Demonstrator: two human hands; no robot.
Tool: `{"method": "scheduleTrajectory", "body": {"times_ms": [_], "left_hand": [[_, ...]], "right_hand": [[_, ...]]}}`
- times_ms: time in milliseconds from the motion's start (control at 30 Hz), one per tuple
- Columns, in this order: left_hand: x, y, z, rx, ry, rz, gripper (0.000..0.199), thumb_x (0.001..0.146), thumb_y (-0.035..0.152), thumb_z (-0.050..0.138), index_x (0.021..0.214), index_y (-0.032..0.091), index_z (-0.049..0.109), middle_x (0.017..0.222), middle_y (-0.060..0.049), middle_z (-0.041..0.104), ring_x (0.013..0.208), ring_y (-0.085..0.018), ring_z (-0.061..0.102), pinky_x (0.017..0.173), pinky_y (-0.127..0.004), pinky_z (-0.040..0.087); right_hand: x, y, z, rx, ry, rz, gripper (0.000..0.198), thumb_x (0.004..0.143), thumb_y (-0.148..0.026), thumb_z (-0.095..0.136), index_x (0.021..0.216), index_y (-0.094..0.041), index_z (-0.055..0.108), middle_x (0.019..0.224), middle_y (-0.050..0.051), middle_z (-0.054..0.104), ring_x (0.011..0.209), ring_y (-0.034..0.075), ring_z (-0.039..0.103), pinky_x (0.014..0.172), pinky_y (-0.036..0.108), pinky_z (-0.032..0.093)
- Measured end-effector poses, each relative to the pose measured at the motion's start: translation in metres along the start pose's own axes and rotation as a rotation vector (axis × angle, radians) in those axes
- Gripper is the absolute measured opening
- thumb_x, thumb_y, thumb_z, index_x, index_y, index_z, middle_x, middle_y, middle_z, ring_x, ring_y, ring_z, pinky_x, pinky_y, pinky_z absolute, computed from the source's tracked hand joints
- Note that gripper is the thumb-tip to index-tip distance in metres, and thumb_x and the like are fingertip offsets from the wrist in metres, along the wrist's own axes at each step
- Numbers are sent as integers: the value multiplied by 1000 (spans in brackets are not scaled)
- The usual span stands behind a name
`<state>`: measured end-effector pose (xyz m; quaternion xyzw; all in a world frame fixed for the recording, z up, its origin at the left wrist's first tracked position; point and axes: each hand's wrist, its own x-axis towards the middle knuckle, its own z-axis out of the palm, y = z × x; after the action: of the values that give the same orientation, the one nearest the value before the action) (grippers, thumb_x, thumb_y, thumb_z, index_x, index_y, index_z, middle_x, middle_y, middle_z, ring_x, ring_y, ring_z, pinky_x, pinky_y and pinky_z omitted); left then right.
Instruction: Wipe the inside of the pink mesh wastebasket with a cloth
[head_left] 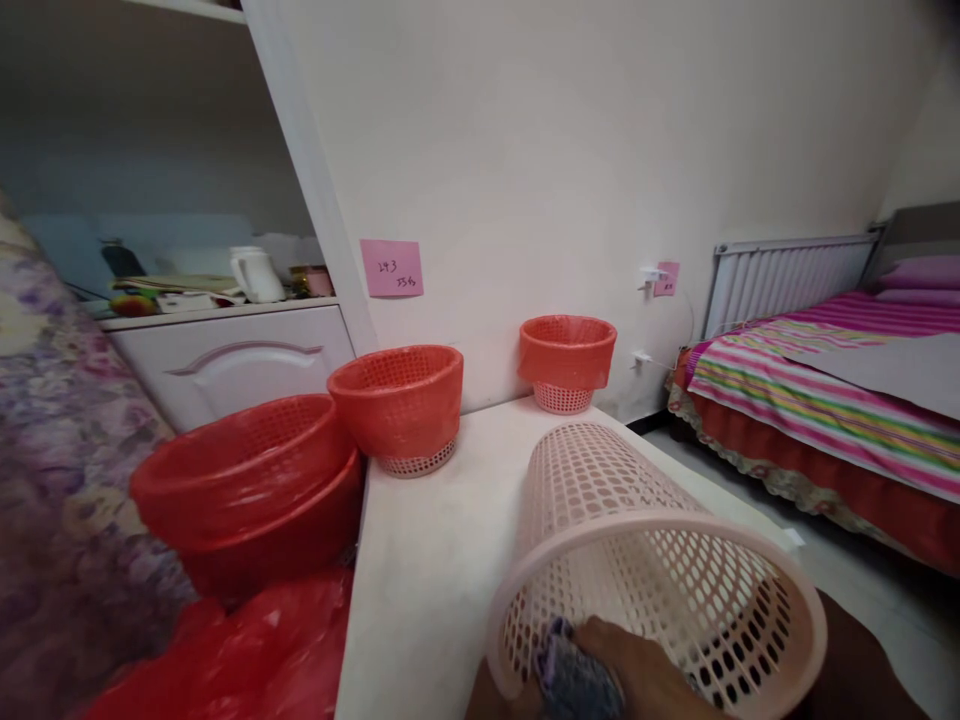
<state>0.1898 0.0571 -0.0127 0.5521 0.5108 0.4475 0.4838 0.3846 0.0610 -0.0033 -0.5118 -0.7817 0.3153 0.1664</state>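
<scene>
A pale pink perforated plastic basket (592, 480) lies tilted on its side on the white table, its wide mouth facing me. My left hand (487, 692), mostly cut off by the bottom edge, grips the lower left of the basket's rim. Just inside the mouth, my right hand (637, 665) is closed on a crumpled bluish-grey cloth (574, 675). The cloth is close to the basket's inner wall; whether it touches the wall I cannot tell.
Beyond stand two baskets lined with red plastic bags, one at the left (405, 410) and one at the far edge (566, 350). Stacked red-lined baskets (247, 470) and loose red plastic bags (247, 650) sit left of the white table (427, 560). A bed (847, 400) stands at right.
</scene>
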Motion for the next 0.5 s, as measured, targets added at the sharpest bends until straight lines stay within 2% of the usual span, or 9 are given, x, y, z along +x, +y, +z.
{"method": "scheduleTrajectory", "body": {"times_ms": [100, 200, 233, 300, 367, 433, 500], "left_hand": [[-2, 2, -2, -4, 56, -41, 62, 67, 59, 66, 108, 13, 68, 116, -17, 70, 111, -33, 63, 103, -42, 46], [-3, 1, -7, -22, 107, -62, 62, 68, 62, 63, 103, 11, 70, 97, -14, 76, 98, -32, 68, 92, -41, 52], [-2, 1, -9, -27, 110, -66, 61, 70, 62, 61, 102, 10, 70, 91, -13, 77, 93, -32, 69, 87, -40, 55], [-2, 4, -13, -16, 134, -49, 57, 73, 58, 60, 100, 8, 69, 89, -13, 77, 89, -32, 70, 80, -39, 57], [-1, 8, -18, 15, 195, -2, 51, 75, 52, 60, 100, 9, 68, 95, -14, 76, 93, -31, 69, 81, -38, 57], [0, 10, -20, 63, 238, 50, 51, 76, 48, 60, 109, 10, 64, 103, -14, 75, 99, -31, 67, 87, -38, 55], [2, 7, -18, 99, 240, 54, 55, 75, 47, 60, 115, 10, 61, 108, -15, 74, 102, -31, 67, 91, -40, 54]], "right_hand": [[-12, 0, -16, 248, -116, 19, 61, 55, -20, 65, 114, -34, 64, 114, 0, 71, 107, 30, 64, 90, 35, 48], [-1, -6, -39, 426, -188, -24, 59, 53, -13, 59, 109, -28, 67, 103, -2, 74, 98, 27, 67, 83, 33, 51], [8, -9, -46, 428, -129, -42, 57, 52, -11, 56, 105, -24, 68, 100, -2, 75, 96, 26, 67, 82, 32, 51], [30, -11, -56, 342, 111, -26, 59, 50, -8, 52, 105, -20, 68, 104, 1, 74, 99, 25, 66, 88, 34, 50], [56, -8, -62, 212, 344, 49, 60, 52, -7, 51, 109, -20, 67, 112, 6, 71, 109, 27, 62, 99, 41, 44], [82, -4, -65, 141, 458, 104, 52, 63, -10, 51, 111, -22, 66, 115, 7, 70, 118, 29, 56, 106, 47, 36], [103, -1, -63, 111, 490, 109, 40, 77, -15, 45, 110, -25, 66, 112, 7, 71, 119, 28, 55, 107, 48, 34]]}}
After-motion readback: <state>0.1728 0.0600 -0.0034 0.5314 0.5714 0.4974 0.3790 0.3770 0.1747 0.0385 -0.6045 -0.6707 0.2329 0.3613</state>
